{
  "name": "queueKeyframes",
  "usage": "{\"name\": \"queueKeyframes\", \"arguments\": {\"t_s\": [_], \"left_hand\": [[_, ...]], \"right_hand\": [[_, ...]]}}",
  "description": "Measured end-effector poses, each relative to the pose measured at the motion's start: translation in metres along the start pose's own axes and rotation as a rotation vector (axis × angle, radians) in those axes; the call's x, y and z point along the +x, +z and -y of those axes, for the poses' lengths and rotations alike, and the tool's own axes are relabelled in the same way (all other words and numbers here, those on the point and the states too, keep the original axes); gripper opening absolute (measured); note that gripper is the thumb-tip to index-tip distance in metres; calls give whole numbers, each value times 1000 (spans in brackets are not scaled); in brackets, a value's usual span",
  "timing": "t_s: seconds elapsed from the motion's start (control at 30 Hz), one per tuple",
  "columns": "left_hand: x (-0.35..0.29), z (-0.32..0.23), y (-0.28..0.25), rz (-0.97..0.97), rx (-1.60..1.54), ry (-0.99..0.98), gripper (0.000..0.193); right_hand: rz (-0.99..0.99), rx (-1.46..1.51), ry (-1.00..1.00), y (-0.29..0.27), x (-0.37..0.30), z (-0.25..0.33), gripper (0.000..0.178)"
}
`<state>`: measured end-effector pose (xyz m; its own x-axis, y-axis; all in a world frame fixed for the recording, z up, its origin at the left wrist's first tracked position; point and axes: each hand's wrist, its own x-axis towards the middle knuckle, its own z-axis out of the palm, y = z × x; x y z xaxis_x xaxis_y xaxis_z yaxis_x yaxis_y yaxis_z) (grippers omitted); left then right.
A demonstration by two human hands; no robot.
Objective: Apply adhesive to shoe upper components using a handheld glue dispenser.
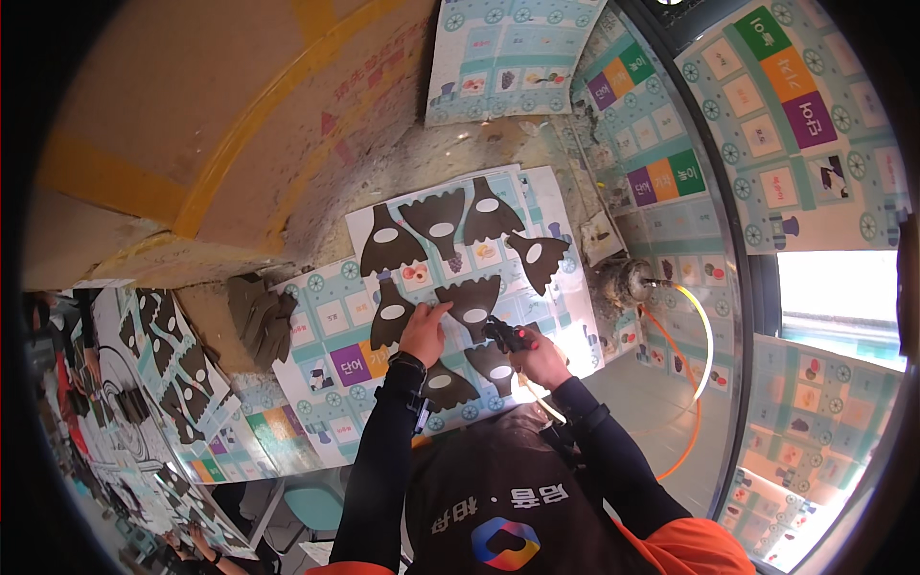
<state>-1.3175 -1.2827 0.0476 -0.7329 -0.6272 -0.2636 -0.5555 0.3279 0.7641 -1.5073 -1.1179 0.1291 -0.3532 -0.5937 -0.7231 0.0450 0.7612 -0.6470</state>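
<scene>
Several black fan-shaped pieces with white ovals are spread over printed sheets on the table (326,297). In my right hand (544,362) is a small black spray gun (505,333), tilted toward the fan-shaped piece (468,305) in the middle. My left hand (423,333) lies between that piece and another fan-shaped piece (391,314) on its left. Its thumb and forefinger are stretched out and reach the middle piece's edge; the other fingers are partly hidden. A pale hose (542,401) shows beside my right wrist.
A large cardboard box (240,125) fills the upper left. Overlapping dark pieces (261,321) lie at the table's left. On the right, a yellow hose (707,331) and an orange hose (692,422) run from a crusted fitting (628,282). Another person's hands (201,544) show at lower left.
</scene>
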Motion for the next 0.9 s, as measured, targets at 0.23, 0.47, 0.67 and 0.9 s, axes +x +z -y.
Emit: {"name": "queueKeyframes", "arguments": {"t_s": [0.23, 0.47, 0.67, 0.9], "left_hand": [[0, -1, 0, -6, -12, 14, 49], [-1, 1, 0, 8, 1, -4, 49], [0, 1, 0, 0, 1, 6, 49], [0, 3, 2, -39, 10, 60, 48]], "right_hand": [[-53, -183, -7, -10, -3, -3, 45], [-64, -160, -13, -8, -3, 3, 50], [11, -224, 29, -6, -9, 17, 41], [-132, -66, -65, -5, 5, -7, 40]]}}
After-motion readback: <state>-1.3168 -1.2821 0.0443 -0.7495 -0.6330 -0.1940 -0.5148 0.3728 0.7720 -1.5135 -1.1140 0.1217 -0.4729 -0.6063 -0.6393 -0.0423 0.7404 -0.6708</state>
